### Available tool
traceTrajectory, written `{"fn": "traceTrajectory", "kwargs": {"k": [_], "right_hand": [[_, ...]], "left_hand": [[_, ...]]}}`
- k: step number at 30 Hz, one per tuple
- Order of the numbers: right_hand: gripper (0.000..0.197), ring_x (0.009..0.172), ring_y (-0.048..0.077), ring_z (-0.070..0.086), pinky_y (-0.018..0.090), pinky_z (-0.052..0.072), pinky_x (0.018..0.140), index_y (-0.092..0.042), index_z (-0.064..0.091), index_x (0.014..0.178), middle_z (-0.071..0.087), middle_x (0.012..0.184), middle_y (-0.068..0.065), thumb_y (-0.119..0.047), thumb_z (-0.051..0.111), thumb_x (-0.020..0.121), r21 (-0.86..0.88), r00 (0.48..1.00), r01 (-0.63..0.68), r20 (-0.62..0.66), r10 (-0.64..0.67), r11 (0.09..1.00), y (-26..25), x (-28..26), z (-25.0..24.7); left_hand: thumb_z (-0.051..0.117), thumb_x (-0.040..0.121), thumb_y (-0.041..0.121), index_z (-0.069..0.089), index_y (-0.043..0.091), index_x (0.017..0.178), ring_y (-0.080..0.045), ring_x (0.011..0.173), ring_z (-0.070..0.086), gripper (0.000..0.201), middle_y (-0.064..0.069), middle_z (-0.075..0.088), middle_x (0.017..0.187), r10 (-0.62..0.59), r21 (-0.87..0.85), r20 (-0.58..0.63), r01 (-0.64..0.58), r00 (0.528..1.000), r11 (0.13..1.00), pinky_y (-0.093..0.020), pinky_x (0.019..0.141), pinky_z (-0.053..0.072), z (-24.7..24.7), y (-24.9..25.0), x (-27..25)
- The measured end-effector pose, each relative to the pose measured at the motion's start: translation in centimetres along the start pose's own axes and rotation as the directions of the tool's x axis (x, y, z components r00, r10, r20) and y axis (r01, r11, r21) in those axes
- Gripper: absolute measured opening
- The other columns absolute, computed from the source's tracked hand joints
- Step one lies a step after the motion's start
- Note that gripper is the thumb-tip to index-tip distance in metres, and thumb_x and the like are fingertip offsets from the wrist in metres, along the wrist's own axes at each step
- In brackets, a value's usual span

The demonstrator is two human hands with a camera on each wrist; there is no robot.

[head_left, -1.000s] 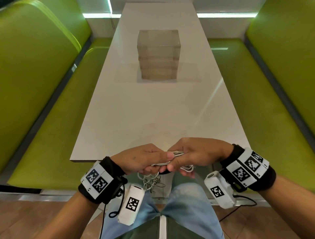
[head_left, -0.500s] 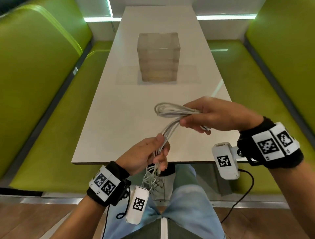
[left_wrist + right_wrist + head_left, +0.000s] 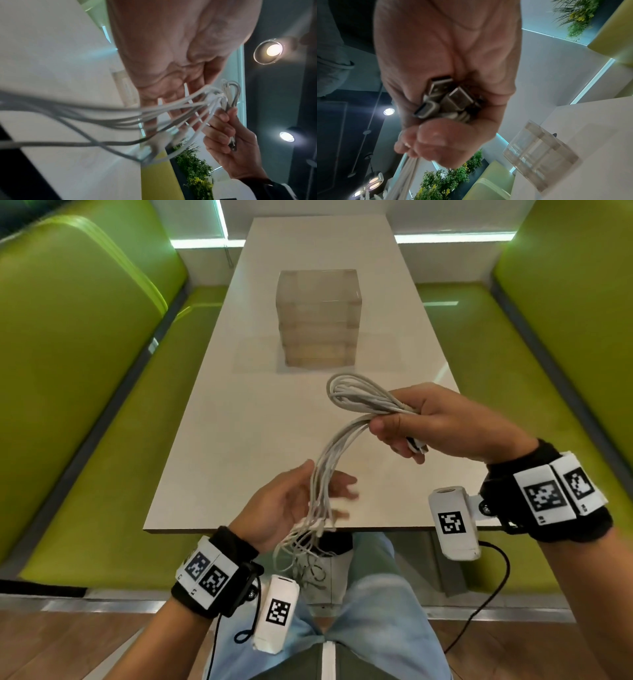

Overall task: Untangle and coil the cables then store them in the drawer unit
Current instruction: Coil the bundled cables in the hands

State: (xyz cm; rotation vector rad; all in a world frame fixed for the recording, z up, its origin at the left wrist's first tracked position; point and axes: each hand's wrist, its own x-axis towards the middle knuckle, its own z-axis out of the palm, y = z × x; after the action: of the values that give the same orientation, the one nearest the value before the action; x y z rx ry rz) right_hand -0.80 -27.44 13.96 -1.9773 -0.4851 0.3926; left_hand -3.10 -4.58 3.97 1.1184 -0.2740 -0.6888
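A bundle of white cables (image 3: 356, 402) hangs above the near part of the white table (image 3: 260, 419). My right hand (image 3: 442, 422) grips the looped top of the bundle; in the right wrist view several USB plugs (image 3: 443, 100) stick out of its fist. The strands (image 3: 322, 484) run down across my left hand (image 3: 291, 505), whose palm faces up with fingers straight and spread; the cables (image 3: 154, 112) slide over those fingers. Loose ends (image 3: 301, 556) dangle below the table edge. The clear drawer unit (image 3: 318, 320) stands further up the table, drawers closed.
Green bench seats (image 3: 85, 412) line both sides of the table, the right bench (image 3: 534, 392) close to my right arm. My jeans-clad legs (image 3: 359, 594) are under the table's near edge. Black wrist-camera wires (image 3: 479, 611) hang by my right side.
My right hand lifted the cable bundle up and away over the table. My left hand let go its grip and opened, so the strands now slide across its spread fingers.
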Motion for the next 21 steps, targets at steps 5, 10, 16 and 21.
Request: {"fn": "traceTrajectory", "kwargs": {"k": [5, 10, 16, 21], "right_hand": [[0.032, 0.045, 0.015, 0.049, 0.022, 0.042, 0.048, 0.000, 0.057, 0.077, 0.054, 0.054, 0.003, -0.031, 0.057, 0.088, -0.098, 0.995, 0.014, 0.101, -0.004, 0.995, -0.6, 0.4, 0.7], [0.027, 0.047, 0.016, 0.049, 0.024, 0.041, 0.049, -0.007, 0.058, 0.076, 0.054, 0.056, 0.003, -0.031, 0.057, 0.088, -0.083, 0.999, 0.024, 0.047, -0.020, 0.996, -0.4, 0.4, 0.3], [0.023, 0.046, 0.016, 0.047, 0.020, 0.039, 0.046, -0.012, 0.056, 0.071, 0.054, 0.054, 0.005, -0.027, 0.057, 0.089, -0.003, 0.997, 0.023, -0.070, -0.023, 1.000, -0.1, 0.3, 0.5], [0.023, 0.045, 0.012, 0.047, 0.022, 0.042, 0.045, -0.012, 0.054, 0.072, 0.052, 0.054, 0.004, -0.021, 0.054, 0.093, 0.007, 0.987, 0.023, -0.159, -0.022, 1.000, 0.8, 0.8, 2.3]], "left_hand": [[0.030, 0.092, 0.059, 0.070, 0.011, 0.107, -0.031, 0.090, 0.068, 0.065, -0.010, 0.072, 0.080, 0.113, 0.164, -0.069, -0.101, 0.991, 0.981, -0.038, 0.090, 0.049, 1.6, 1.5, 1.1], [0.043, 0.085, 0.066, 0.063, 0.015, 0.089, -0.015, 0.047, 0.051, 0.055, 0.008, 0.036, 0.051, 0.095, 0.244, 0.008, -0.094, 0.995, 0.965, -0.032, 0.065, 0.050, 2.3, 0.4, 0.9], [0.045, 0.091, 0.056, 0.060, 0.027, 0.081, -0.014, 0.057, 0.054, 0.034, 0.010, 0.047, 0.058, 0.123, 0.385, -0.011, -0.109, 0.992, 0.917, -0.025, 0.063, 0.045, 1.5, -1.0, 0.5], [0.036, 0.099, 0.033, 0.056, 0.010, 0.087, -0.028, 0.070, 0.064, 0.033, -0.003, 0.069, 0.072, 0.308, 0.208, -0.297, -0.253, 0.904, 0.945, -0.028, 0.060, 0.051, 2.6, -0.1, 0.9]]}}
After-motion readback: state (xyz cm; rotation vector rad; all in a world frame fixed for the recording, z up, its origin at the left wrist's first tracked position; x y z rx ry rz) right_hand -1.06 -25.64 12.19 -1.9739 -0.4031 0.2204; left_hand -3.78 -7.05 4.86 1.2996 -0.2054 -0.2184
